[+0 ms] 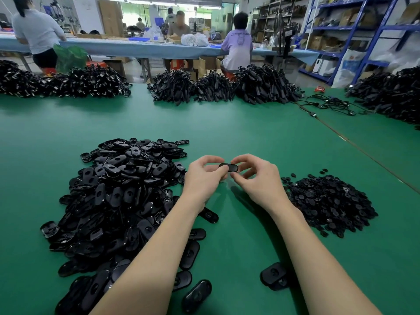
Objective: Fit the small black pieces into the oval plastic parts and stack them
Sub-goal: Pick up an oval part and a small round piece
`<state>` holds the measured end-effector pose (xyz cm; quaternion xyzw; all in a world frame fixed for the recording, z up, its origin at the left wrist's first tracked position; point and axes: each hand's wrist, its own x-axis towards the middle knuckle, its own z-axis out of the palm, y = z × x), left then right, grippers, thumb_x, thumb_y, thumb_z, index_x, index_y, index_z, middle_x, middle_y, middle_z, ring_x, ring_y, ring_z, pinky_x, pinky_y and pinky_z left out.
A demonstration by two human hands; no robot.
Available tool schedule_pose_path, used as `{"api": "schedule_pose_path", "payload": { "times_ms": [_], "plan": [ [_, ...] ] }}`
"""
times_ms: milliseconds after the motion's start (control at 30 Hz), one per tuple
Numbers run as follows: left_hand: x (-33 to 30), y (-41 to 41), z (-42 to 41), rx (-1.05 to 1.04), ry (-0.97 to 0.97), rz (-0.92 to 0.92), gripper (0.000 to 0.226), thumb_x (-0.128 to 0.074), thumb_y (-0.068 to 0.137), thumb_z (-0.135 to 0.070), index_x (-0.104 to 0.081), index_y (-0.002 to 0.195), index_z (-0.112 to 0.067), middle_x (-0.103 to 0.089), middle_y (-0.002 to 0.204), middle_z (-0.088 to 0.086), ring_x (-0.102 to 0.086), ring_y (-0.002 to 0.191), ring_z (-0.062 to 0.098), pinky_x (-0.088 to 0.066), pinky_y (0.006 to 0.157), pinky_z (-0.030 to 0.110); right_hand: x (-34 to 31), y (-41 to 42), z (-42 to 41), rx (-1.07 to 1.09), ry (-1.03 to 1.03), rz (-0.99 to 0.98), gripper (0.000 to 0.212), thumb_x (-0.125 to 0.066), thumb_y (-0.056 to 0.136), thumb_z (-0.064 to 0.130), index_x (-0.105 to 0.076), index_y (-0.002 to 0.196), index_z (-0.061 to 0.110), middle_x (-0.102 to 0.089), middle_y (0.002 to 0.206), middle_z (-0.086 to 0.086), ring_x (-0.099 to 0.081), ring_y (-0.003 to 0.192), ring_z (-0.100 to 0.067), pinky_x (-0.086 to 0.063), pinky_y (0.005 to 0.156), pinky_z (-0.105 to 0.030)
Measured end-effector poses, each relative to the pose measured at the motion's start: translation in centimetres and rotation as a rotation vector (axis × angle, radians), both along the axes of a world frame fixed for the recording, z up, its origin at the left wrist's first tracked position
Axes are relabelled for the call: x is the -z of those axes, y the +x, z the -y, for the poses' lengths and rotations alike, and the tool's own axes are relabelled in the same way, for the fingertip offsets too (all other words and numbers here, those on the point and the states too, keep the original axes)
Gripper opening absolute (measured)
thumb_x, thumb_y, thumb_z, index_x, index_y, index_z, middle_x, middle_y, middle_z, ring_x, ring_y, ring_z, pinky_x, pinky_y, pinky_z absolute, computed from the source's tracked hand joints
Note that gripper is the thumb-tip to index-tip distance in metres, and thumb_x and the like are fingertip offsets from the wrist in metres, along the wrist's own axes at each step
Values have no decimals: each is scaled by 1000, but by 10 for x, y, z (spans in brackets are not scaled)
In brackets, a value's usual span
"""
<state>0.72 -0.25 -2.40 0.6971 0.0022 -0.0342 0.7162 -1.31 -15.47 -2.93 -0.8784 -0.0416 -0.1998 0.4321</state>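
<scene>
Holding one oval part [228, 167] between both hands above the green table [250, 133]; fingers hide most of it, any small piece unseen. Left hand [204, 178] and right hand [256, 178] curl round its ends. Oval pile [118, 196] left of them, small pieces [329, 201] right.

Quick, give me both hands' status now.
Left hand: fingers curled, pinching one end of the oval plastic part.
Right hand: fingers curled, pinching the other end of the same part.
</scene>
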Motion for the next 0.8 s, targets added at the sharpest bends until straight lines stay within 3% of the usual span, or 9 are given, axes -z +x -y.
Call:
{"api": "schedule_pose_path", "payload": {
  "times_ms": [200,333,500,633,800],
  "plan": [
    [2,4,0,-39,13,42,12,-66,88,-11,-70,94,-20,-78,81,-2,-74,77,11,-58,92,39,1,5,4,98,10,-52,15,-80,80,35,-70,89,43,-70,78,31,-64,63,1,-54,70,-26],
    [-2,3,-4,-206,307,259,13,-61,91,-10,-68,93,-20,-71,87,-11,-65,75,-4,-52,84,22,0,10,12,226,31,-91,15,-80,79,34,-69,83,43,-72,81,23,-66,69,-4,-56,71,-32],
    [-1,2,-9,-186,559,314,25,-52,89,-1,-64,108,-13,-64,111,4,-60,103,20,-44,97,30,-13,37,13,293,-16,-168,11,-78,80,35,-71,88,37,-67,78,19,-66,83,-11,-43,61,-25],
    [3,3,-8,-132,600,282,24,-51,91,-2,-62,110,-13,-60,114,5,-59,108,21,-44,96,29,-28,77,8,278,-129,-253,14,-73,82,30,-72,96,33,-70,87,16,-65,96,-15,-45,73,-27],
    [7,3,-9,-114,633,294,26,-51,91,-1,-62,109,-14,-59,114,4,-58,107,19,-42,91,22,-31,110,4,263,-337,-246,20,-69,84,32,-74,103,31,-75,99,11,-67,99,-18,-48,74,-27]
  ]
}}
